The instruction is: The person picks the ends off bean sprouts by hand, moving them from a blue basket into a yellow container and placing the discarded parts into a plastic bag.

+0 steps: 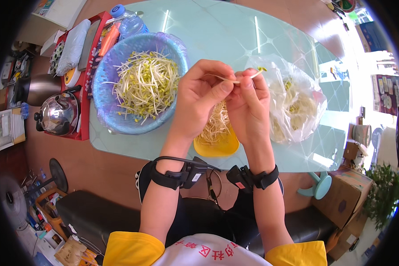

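My left hand (202,96) and my right hand (251,99) meet above the glass table, both pinching one bean sprout (252,76). Its yellow-green head points up to the right, and its thin root end trails by my left fingers. Below them, partly hidden by my hands, a yellow tray (216,149) holds a pile of thin sprout roots (216,128). On the left stands a blue basket (103,103) lined with a thin plastic bag, with a heap of bean sprouts (148,84) in it. To the right lies a clear plastic bag (294,103) with more sprouts inside.
A plastic water bottle (129,23) stands behind the basket. Along the table's left side, a red tray (84,116) bears a steel kettle with a glass-like shine (60,113) and a folded pack. A turquoise stool (322,186) and cardboard boxes (342,196) stand at the lower right.
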A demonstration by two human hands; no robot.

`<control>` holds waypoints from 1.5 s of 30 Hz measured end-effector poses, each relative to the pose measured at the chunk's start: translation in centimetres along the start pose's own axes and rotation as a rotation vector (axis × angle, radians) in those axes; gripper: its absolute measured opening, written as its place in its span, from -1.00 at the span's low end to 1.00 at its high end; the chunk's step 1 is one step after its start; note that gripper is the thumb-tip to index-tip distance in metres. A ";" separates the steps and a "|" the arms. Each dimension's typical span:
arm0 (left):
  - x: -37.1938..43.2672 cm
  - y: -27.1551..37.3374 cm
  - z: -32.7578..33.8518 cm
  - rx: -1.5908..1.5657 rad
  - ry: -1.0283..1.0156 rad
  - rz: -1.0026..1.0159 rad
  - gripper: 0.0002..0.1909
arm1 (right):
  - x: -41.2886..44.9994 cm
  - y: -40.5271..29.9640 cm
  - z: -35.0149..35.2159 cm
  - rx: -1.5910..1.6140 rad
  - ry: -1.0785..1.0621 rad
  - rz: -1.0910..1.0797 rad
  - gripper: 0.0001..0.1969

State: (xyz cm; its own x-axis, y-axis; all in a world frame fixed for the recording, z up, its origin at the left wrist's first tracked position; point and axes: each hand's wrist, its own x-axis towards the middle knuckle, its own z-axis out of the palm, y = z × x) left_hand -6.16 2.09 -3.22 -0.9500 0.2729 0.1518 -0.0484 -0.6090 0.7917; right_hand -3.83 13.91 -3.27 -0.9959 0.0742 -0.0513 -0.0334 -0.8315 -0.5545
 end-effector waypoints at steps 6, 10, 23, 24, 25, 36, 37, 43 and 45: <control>0.1 0.0 0.4 -0.081 -0.075 0.103 -0.79 | 0.0 -0.1 0.6 -0.031 -0.079 -0.084 -0.81; -0.3 0.2 0.1 -0.091 -0.072 0.157 -0.79 | 0.0 0.0 0.5 0.010 -0.144 -0.048 -0.72; -1.4 -0.1 1.3 0.080 0.163 0.414 -0.77 | -0.8 1.7 1.8 -0.377 -0.080 -0.487 -0.82; -1.4 -0.1 1.1 0.076 0.159 0.429 -0.77 | -0.8 1.9 1.9 -0.377 -0.080 -0.485 -0.82; -1.5 -0.1 1.0 0.073 0.156 0.444 -0.78 | -0.8 2.2 2.0 -0.350 -0.081 -0.482 -0.83; -1.7 0.1 1.3 -0.012 0.206 0.407 -0.79 | -0.8 3.1 2.8 -0.164 -0.019 -0.462 -0.79; -1.7 0.2 1.4 -0.025 0.207 0.403 -0.79 | -0.8 3.0 2.8 -0.158 -0.019 -0.454 -0.79; -1.8 0.2 1.3 -0.029 0.203 0.382 -0.79 | -1.0 2.9 2.9 -0.130 -0.012 -0.424 -0.78; -1.8 0.2 1.4 -0.029 0.206 0.379 -0.79 | -1.0 2.9 2.8 -0.124 -0.011 -0.419 -0.78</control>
State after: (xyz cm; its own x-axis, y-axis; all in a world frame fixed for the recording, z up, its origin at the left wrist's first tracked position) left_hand -4.00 2.48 -2.54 -0.9439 -0.1262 0.3051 0.3096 -0.6592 0.6853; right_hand -3.18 9.87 -2.46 -0.8992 0.3846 0.2085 -0.4255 -0.6580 -0.6214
